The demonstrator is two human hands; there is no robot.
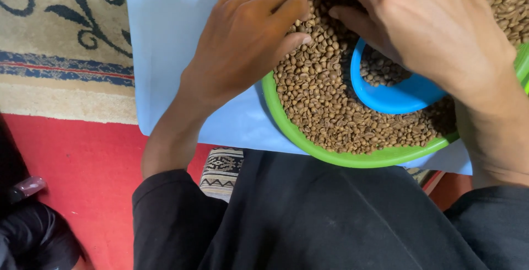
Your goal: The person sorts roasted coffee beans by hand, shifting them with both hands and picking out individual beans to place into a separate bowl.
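A green bowl [352, 158] full of brown coffee beans [319, 99] rests on a pale blue sheet [165, 44]. A small blue bowl [397, 98] sits inside it among the beans and holds some beans too. My left hand [248, 38] lies over the green bowl's left rim, its fingertips on the beans. My right hand [435, 25] reaches over the blue bowl from the right, fingers curled down into the beans; what the fingertips pinch is hidden.
A patterned beige and blue carpet [60, 33] lies at the left, with a red mat [82, 165] below it. My black-clad lap [308, 220] fills the bottom. A dark object with a pinkish cap [27, 187] sits at the lower left.
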